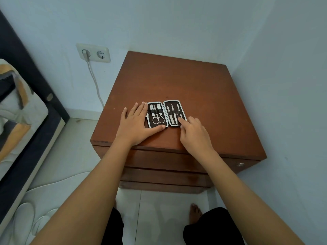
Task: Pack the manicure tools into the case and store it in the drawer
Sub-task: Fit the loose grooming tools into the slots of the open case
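Your manicure case (166, 114) lies opened flat, like a book, on the top of the brown wooden nightstand (203, 96), toward its front edge. Its left half holds a pair of small scissors (158, 119) with the finger loops toward you, and what look like two nail clippers (155, 109) above them, all under a dark strap. Its right half holds three or four slim metal tools (172, 114) lying side by side under another strap; they are too small to name with confidence.

Your left hand (136, 124) rests flat and spread on the nightstand top at the left edge of the case, fingers straight, the thumb stretched along the case's near edge. It grips nothing.

Your right hand (193, 131) sits at the lower right corner of the case, loosely curled, with the index finger (182, 121) pressing down on the handle end of the rightmost tool. It closes around nothing.

Below the top, the drawer fronts (164, 161) appear closed. To the left, a wall socket (93, 53) carries a plugged-in white cable (95, 84), and a bed (21, 106) fills the left side.
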Tool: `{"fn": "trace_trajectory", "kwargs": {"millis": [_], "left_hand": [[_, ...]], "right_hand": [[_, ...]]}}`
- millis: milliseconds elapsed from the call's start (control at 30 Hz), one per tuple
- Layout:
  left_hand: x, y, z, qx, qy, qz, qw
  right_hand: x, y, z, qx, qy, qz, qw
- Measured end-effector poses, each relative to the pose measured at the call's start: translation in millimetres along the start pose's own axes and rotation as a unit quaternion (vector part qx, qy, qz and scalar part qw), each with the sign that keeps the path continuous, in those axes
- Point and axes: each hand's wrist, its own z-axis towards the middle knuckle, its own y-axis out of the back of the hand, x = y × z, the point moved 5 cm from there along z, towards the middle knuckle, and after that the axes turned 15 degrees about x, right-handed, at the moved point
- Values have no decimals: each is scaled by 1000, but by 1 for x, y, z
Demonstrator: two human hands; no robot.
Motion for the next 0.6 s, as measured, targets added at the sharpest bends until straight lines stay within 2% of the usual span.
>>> {"fn": "trace_trajectory", "kwargs": {"millis": [400,600], "left_hand": [[-1,0,0,2,1,5,1000],[0,0,0,1,0,6,1000]], "right_hand": [[0,-4,7,52,-18,4,998],[-9,-9,-11,-28,1,68,997]]}}
